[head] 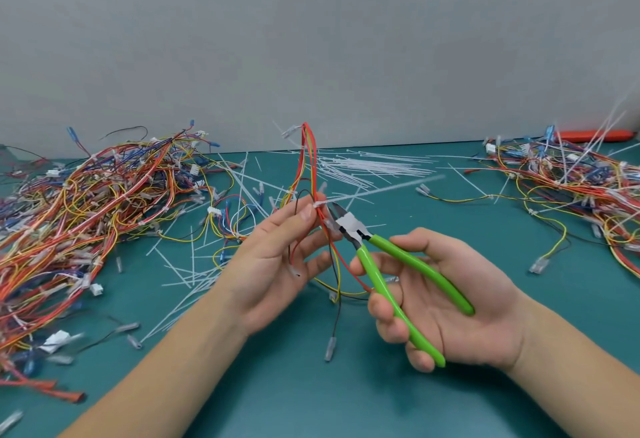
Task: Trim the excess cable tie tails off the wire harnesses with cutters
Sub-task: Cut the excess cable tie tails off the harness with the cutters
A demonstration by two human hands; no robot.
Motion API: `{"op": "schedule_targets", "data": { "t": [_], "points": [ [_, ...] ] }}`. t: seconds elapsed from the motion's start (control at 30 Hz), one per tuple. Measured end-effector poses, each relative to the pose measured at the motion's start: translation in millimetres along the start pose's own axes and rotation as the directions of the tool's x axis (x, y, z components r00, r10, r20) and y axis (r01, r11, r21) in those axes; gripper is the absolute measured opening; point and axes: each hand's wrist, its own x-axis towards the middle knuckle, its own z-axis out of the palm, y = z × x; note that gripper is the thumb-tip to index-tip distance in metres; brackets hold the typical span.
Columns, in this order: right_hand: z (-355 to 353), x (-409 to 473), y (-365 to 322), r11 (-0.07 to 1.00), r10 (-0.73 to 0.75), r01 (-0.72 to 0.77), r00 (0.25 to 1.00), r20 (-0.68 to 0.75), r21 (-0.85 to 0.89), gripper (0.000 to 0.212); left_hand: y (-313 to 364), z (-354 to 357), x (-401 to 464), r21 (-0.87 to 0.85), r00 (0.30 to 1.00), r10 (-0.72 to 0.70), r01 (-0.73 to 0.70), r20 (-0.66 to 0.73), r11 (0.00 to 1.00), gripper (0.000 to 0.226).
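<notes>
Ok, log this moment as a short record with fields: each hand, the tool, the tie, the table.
left hand: pinches the red, yellow and black wire harness, held upright
right hand: grips the green-handled cutters
cutter jaws: open, beside the tie head, not yet on the tail
white cable tie tail: uncut, sticking out to the right
teal table mat: harness piles left and right, loose white ties between

We face a plain grey wall (pixel 311 39), matte and evenly lit, rising well beyond and above where the grip sits. Beneath and all around the grip spreads a teal table surface (pixel 329 403), which meets the wall in a straight edge behind it.
</notes>
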Motion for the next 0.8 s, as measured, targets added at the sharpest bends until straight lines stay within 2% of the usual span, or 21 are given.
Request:
{"op": "schedule_targets", "data": {
  "t": [0.3,0.67,0.8],
  "points": [
    [-2.7,4.4,5.4,0.999,-0.019,0.017,0.999,0.043,0.045,0.042,-6.8,7.4,-3.1,0.036,1.000,-0.009,0.008,0.028,0.999,0.020],
    [1.3,6.8,8.0,0.997,-0.061,0.060,0.998,0.019,0.050,0.028,-7.8,8.7,-2.5,-0.007,1.000,-0.010,0.010,0.001,1.000,0.028],
    [7.5,6.8,7.3,0.996,-0.089,0.090,0.995,-0.037,0.017,0.024,-8.1,8.8,-1.6,0.004,1.000,-0.008,0.008,-0.016,1.000,0.029]
  ]
}}
